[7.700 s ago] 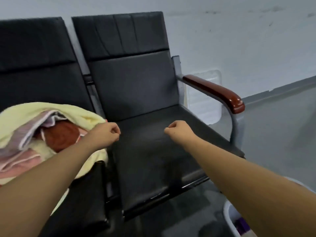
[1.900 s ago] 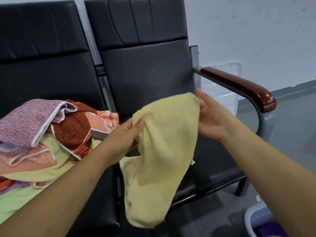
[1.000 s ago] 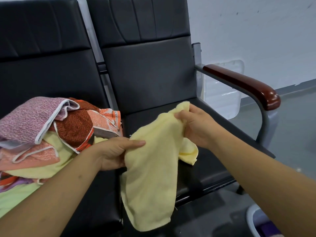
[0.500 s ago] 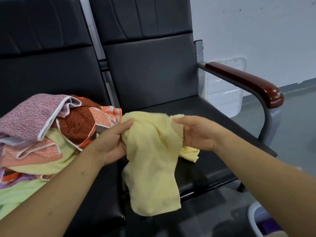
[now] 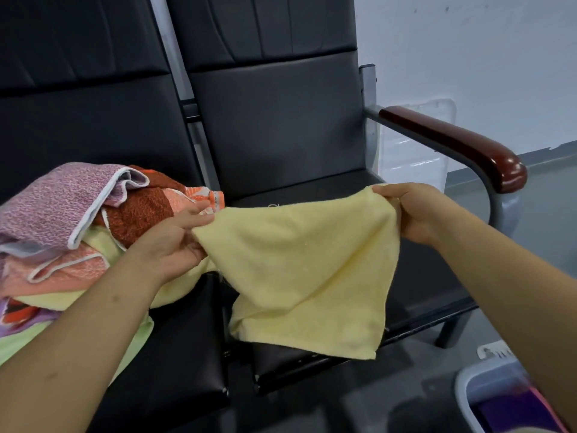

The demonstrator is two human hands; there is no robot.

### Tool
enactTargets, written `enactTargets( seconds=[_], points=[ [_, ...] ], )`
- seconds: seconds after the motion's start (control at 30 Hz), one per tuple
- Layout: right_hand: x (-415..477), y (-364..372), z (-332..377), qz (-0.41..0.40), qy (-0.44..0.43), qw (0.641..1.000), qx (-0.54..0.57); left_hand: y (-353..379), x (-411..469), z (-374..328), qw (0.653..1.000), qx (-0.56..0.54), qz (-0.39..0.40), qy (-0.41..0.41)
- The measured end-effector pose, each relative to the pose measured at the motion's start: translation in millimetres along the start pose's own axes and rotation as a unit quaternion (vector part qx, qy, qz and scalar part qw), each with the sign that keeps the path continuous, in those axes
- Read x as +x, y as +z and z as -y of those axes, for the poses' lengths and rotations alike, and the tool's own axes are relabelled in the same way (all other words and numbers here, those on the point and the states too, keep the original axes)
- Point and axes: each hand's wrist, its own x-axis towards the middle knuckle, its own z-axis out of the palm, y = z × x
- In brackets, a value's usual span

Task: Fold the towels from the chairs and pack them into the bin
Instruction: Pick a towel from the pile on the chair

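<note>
A pale yellow towel [image 5: 307, 273] hangs spread between my hands above the right black chair seat [image 5: 331, 190]. My left hand [image 5: 175, 242] pinches its left top corner, and my right hand [image 5: 412, 212] pinches its right top corner. The lower edge droops past the seat's front. On the left chair lies a pile of towels [image 5: 71, 232]: pink-purple, rust-orange, peach, yellow and light green. A white bin [image 5: 468, 382] with purple cloth inside stands on the floor at the bottom right, partly hidden by my right forearm.
The right chair has a dark red wooden armrest [image 5: 459, 145] on a grey metal frame. A clear plastic lid [image 5: 412, 145] leans on the white wall behind it. Grey floor runs along the right.
My hands have moved apart and stretched the yellow towel out wide; half a second ago it hung bunched between them. Earlier I pulled it off the pile.
</note>
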Motion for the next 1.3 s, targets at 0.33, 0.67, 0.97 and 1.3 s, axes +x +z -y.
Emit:
enactTargets(
  seconds=[0.33,0.67,0.97,1.3],
  points=[
    [84,21,76,-0.081,-0.087,0.993,-0.023,83,81,-69,0.983,0.179,-0.005,0.045],
    [53,11,204,-0.047,-0.21,0.975,0.058,142,77,-185,0.882,0.318,-0.059,0.343],
    [20,-33,68,-0.035,-0.034,0.997,-0.065,73,36,-66,0.946,0.3,0.008,0.121],
    [5,-59,-43,-0.022,0.276,0.851,-0.446,0,8,63,0.821,0.529,0.088,-0.199]
  ],
)
